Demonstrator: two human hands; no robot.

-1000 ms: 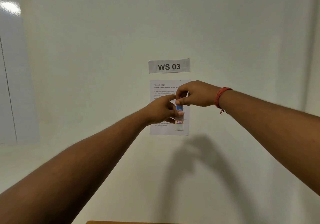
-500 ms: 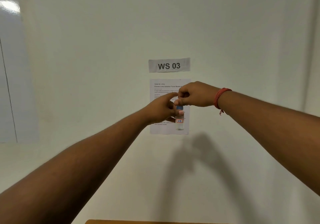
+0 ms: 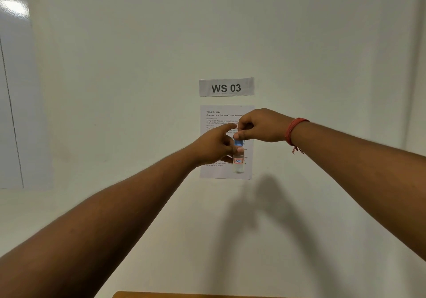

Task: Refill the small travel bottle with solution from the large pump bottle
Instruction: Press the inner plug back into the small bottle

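Observation:
I hold a small clear travel bottle [image 3: 238,163] upright in the air in front of the wall, at arm's length. It carries a white label with a red frame and a blue cap [image 3: 237,142]. My left hand [image 3: 213,146] grips the bottle's upper body, the thumb across its neck. My right hand [image 3: 261,126], with a red thread band at the wrist, pinches the blue cap from above. The large pump bottle is out of view.
Behind the bottle a printed task sheet [image 3: 216,136] is stuck to the white wall under a "WS 03" sign [image 3: 226,87]. A whiteboard [image 3: 11,90] hangs at the left. A strip of wooden table edge [image 3: 184,295] shows at the bottom.
Both hands and the bottle stay almost in place. The right hand's fingers have shifted slightly on the blue cap.

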